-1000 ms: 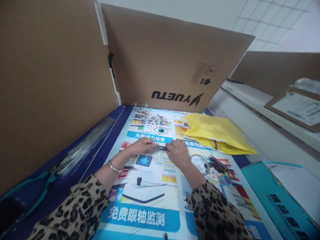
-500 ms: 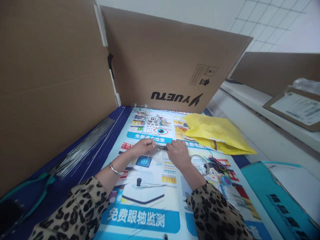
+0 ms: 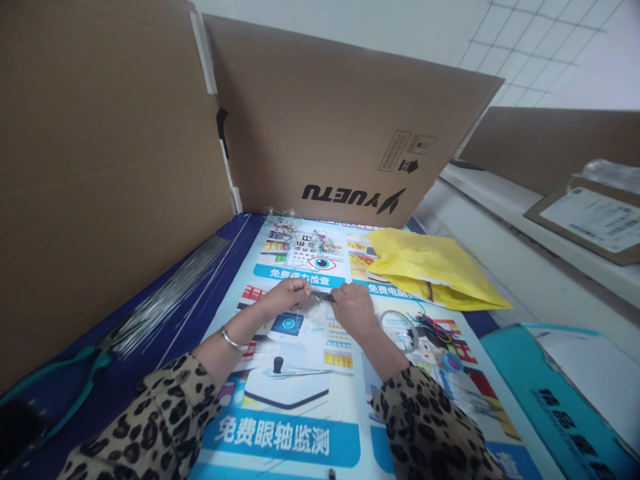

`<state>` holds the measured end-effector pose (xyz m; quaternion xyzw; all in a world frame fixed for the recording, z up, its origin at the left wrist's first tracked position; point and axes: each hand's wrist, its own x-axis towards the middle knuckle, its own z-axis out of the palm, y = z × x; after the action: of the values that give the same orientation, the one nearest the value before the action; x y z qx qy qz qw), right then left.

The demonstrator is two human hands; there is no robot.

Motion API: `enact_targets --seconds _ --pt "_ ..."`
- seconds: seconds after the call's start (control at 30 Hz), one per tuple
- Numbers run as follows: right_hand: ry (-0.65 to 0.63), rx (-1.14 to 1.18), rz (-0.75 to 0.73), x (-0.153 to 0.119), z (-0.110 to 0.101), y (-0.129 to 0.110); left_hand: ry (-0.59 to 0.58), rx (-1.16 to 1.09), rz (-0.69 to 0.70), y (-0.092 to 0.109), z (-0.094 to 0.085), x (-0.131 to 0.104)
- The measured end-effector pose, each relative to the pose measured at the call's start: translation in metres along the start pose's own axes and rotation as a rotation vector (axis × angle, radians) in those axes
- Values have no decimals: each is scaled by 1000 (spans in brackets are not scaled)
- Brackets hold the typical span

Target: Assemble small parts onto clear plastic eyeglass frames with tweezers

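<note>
My left hand is closed in a pinch on a thin bent wire, which curves in a loop just below my fingers. My right hand is wrapped round a small dark metal tool. The tool's narrow tip points left towards my left fingertips and meets the wire near them; its handles are hidden in my palm. Both hands are close together above the printed sheet.
Straight wires and teal-handled pliers lie left. A tape roll, coloured cords and a yellow bag are right. Bent wire pieces lie at the back, before a cardboard panel. A teal packet lies front right.
My right hand has shifted very slightly left, and the dark tool's tip is tilted a little differently. My left hand stays in the same place, still pinching.
</note>
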<state>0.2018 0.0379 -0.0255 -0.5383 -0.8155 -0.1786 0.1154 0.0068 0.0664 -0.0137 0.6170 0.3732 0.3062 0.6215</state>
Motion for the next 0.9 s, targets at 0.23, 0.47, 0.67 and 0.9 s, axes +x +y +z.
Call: enact_targets --seconds 0.23,0.47,0.67,0.9 --pt "-22 34 -29 1 -5 4 -16 13 8 0 1 0" --pt "-33 26 -52 2 -8 8 -28 34 -4 -2 0 1" --pt "-63 -35 -63 4 -17 5 -34 51 6 -7 -1 3" --pt "-118 -50 -43 6 -19 0 -69 7 15 -6 -2 1"
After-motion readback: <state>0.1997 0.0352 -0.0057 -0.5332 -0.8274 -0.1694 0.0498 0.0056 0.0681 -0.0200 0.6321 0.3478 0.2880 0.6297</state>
